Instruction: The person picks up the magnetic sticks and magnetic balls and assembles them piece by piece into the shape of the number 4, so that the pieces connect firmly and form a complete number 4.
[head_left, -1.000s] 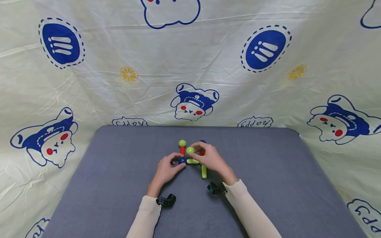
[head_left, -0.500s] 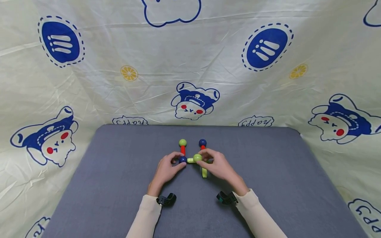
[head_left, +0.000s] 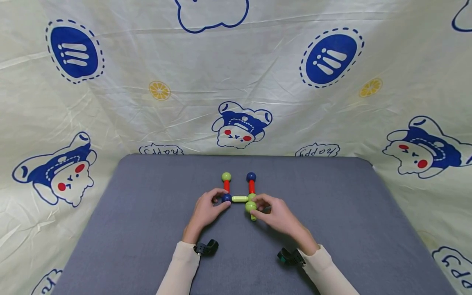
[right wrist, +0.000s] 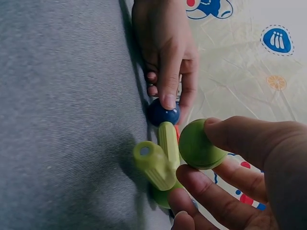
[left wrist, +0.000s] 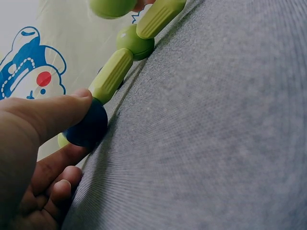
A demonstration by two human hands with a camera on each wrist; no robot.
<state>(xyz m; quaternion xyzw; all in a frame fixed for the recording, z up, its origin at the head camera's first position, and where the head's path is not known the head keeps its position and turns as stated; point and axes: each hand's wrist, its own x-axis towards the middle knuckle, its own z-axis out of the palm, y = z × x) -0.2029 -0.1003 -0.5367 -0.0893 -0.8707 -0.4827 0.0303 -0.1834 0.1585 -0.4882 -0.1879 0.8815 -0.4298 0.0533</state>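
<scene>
A magnetic ball-and-rod figure lies on the table. My left hand [head_left: 205,211] pinches its left blue ball [head_left: 226,198] between thumb and fingers. From there a green rod [head_left: 239,199] runs to a green corner ball [left wrist: 136,42]. Two red rods [head_left: 252,187] point away, one topped by a far green ball [head_left: 226,176], the other by a far blue ball [head_left: 251,177]. Another green rod [right wrist: 156,165] points toward me, its end bare. My right hand [head_left: 278,215] pinches a loose green ball [right wrist: 199,146] above this rod, apart from it in the right wrist view.
A grey cloth-covered table [head_left: 166,184] extends around the figure. Behind it hangs a pale printed sheet [head_left: 273,106]. Each wrist wears a black camera band, such as the right band [head_left: 291,257].
My right hand has brought the green ball rightward and nearer to me, from over the crossing rod to over the near rod. The left hand keeps its hold on the blue ball.
</scene>
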